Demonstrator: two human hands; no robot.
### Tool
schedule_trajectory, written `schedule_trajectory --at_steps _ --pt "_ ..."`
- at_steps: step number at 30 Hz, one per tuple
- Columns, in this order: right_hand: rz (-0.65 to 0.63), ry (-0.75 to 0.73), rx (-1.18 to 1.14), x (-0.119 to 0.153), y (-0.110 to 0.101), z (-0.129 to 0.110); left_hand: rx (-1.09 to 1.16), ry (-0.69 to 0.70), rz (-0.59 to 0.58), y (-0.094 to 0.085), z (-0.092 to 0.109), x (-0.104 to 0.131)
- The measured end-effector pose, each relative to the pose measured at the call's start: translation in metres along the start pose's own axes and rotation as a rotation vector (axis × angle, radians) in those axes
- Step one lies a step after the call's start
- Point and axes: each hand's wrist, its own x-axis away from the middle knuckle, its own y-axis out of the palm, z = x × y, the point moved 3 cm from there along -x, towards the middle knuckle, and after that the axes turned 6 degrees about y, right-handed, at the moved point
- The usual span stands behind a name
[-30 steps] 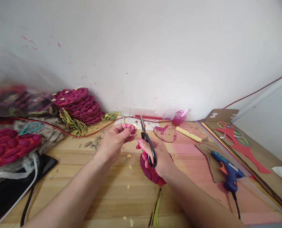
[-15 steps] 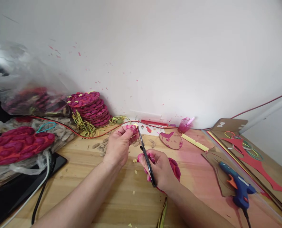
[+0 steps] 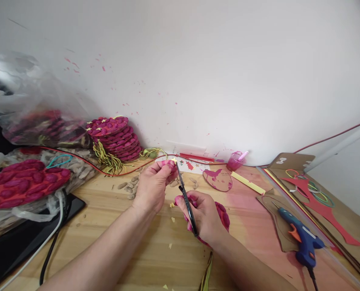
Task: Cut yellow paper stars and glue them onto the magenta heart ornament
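Between the fingertips of my left hand (image 3: 152,182) is a small yellow paper star (image 3: 174,160), its outline partly covered by the fingers. My right hand (image 3: 205,216) is closed around the handles of black scissors (image 3: 188,204). The scissor blades point up and away, with their tips at the star's edge. Under my right hand lies a pink disc covered in painted peanuts (image 3: 223,216), mostly hidden, with a yellow-green yarn tassel (image 3: 208,273) below it. Small yellow paper scraps (image 3: 173,220) are scattered on the wooden table (image 3: 146,250).
A stack of pink peanut discs (image 3: 116,139) stands at the back left; another disc (image 3: 25,182) lies nearer. Loose peanuts (image 3: 128,188), a cardboard oval (image 3: 217,180), a yellow paper strip (image 3: 248,183) and a pink cup (image 3: 236,160) lie behind my hands. A blue glue gun (image 3: 302,234) is at right.
Almost nothing differs. Both hands hold the star and scissors in nearly the same place, and the view has shifted very slightly.
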Motion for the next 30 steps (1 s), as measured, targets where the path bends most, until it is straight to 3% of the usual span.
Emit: schedule_trajectory --at_steps 30 --pt "0.014 -0.058 0.061 0.0032 -0.0007 -0.0052 -0.018 0.005 -0.002 -0.001 0.0001 -0.0001"
